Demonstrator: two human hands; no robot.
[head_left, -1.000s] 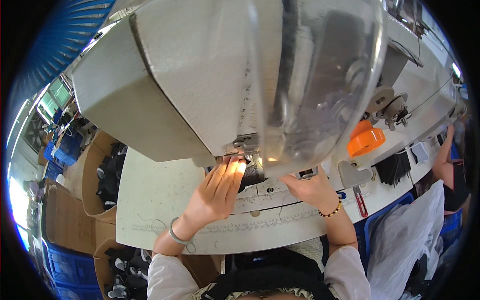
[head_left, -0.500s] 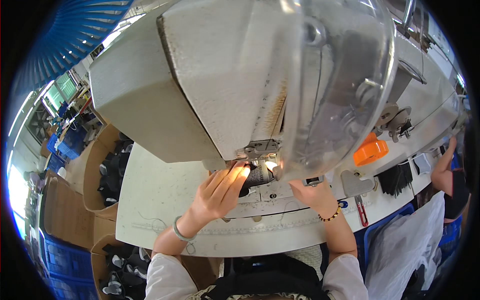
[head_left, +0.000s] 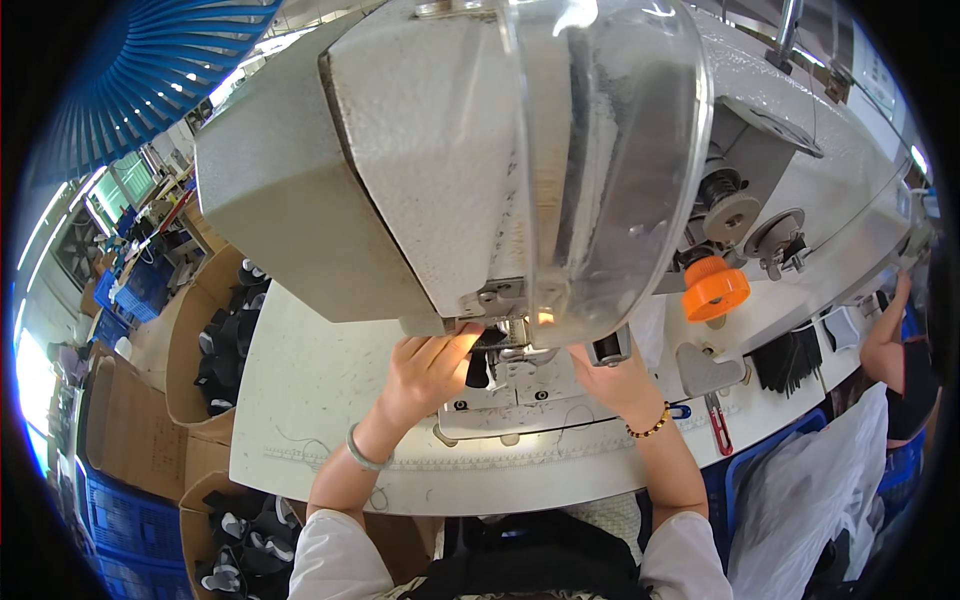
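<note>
My left hand (head_left: 430, 372) is at the needle area of a large pale sewing machine (head_left: 420, 140). Its fingers are together, pressed on a small black fabric piece (head_left: 478, 372), which lies partly under the machine head by the metal presser parts (head_left: 514, 336). To the right, my right hand (head_left: 610, 382) is raised beside a dark metal-ended part (head_left: 611, 347) below the clear plastic cover (head_left: 620, 180). Its fingertips are partly hidden, so whether they grip anything does not show.
An orange knob (head_left: 715, 289) juts from the machine's right side. Red-handled snips (head_left: 719, 425) and black strips (head_left: 787, 360) lie on the white table (head_left: 330, 400). Cartons (head_left: 200, 400) of dark pieces stand left; a plastic bag (head_left: 810, 490) and another person's arm (head_left: 885, 335) are right.
My left hand and the fabric have shifted slightly left; the grey speckled part between hand and needle has mostly gone from sight. The clear cover and orange knob appear farther left.
</note>
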